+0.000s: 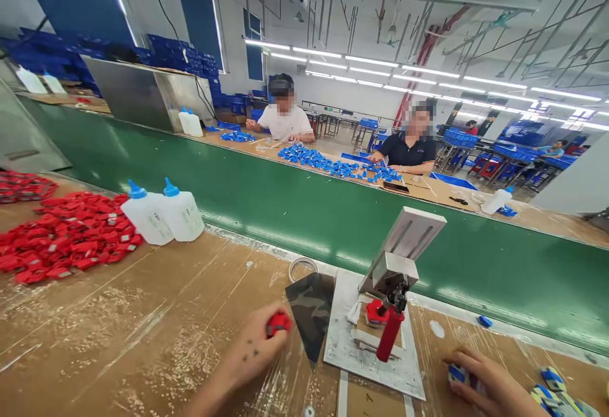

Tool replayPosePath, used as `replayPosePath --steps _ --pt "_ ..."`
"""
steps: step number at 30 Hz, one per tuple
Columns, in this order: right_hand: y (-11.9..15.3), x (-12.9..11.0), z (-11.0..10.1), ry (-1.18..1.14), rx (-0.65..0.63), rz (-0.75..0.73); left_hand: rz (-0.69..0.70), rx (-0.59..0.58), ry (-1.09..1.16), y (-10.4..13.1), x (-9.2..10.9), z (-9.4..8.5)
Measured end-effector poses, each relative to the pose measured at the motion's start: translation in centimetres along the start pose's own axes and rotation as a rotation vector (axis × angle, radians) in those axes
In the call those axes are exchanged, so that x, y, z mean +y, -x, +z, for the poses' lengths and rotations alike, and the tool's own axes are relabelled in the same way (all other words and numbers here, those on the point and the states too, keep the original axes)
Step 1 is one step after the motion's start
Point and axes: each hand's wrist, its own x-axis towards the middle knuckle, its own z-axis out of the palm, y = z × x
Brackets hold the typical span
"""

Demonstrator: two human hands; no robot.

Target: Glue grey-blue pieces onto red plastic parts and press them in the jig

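Observation:
My left hand (pixel 254 344) is closed around a small red plastic piece (pixel 278 323), just left of a dark camouflage-patterned sheet (pixel 311 309). My right hand (pixel 492 379), low on the right, has its fingers curled over a small blue-and-white piece (pixel 457 373), partly hidden by them. Between the hands stands a toggle clamp with a red handle (pixel 391 336), mounted on a whitish base plate (pixel 339 350). Another red piece (pixel 375 312) sits in the fixture beneath the clamp. Several blue, white and yellow pieces (pixel 554 391) lie right of my right hand.
A heap of red pieces (pixel 71 233) and two white bottles (pixel 183 214) with blue caps stand at the left. A tape roll (pixel 302 269) lies behind the sheet. Beyond the green conveyor (pixel 266 195), two people sit by piles of blue pieces (pixel 323 162).

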Motion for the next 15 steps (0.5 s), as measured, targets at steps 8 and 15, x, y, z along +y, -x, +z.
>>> replayPosePath --steps 8,15 --pt "-9.9 0.4 -2.9 0.155 0.146 -0.077 0.127 -0.331 0.148 -4.9 5.8 7.1" --pt "-4.9 -5.8 -2.4 -0.461 0.143 -0.005 0.261 -0.377 0.155 -6.5 7.1 9.8"
